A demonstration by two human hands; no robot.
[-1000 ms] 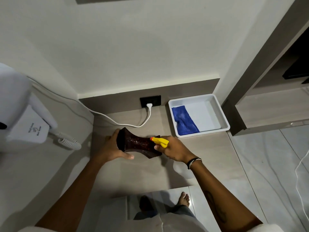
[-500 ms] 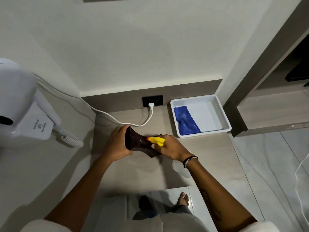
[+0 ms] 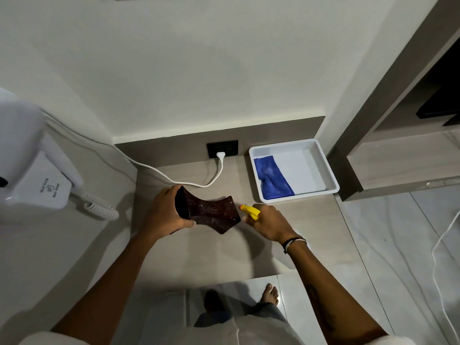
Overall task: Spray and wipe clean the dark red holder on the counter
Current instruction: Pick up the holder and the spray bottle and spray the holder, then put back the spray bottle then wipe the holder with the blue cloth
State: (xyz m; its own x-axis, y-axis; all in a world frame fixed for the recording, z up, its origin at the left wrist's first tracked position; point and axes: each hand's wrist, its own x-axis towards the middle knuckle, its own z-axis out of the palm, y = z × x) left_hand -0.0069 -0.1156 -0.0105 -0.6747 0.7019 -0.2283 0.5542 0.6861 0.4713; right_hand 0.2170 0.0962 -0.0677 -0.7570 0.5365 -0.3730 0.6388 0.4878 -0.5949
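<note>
A view from above looks down at a person's two bare arms reaching over a pale wood-grain surface (image 3: 194, 250) set in a corner of light walls.

The dark red holder (image 3: 207, 211) sits at the middle of the view. It is a deep maroon, almost black in the shadows, with a speckled, glossy skin that catches small glints of light. Its shape is pinched at the waist and flares wide at both ends, like a squat hourglass. It lies tipped on its side, its dark open mouth turned to the left, and seems held just above the surface, with a soft shadow under it.

The left hand (image 3: 165, 214) wraps around the holder's left, open end, fingers curled over the rim at the back and thumb pressed along the front underside.

Just right of the holder, not touching it, the right hand (image 3: 270, 224) is closed around a spray bottle (image 3: 250, 211). Only its yellow nozzle shows, pointing left at the holder's flared end. A dark and white band circles the wrist.

Behind and right of the holder stands a white tray (image 3: 329, 175) with a blue cloth (image 3: 272, 179) lying in its left side. Directly behind the holder, a white plug (image 3: 220, 155) sits in a black wall socket (image 3: 222, 148), its cord trailing left. Far left of the holder, a white wall-mounted hair dryer (image 3: 32, 165) hangs with a coiled cord.
</note>
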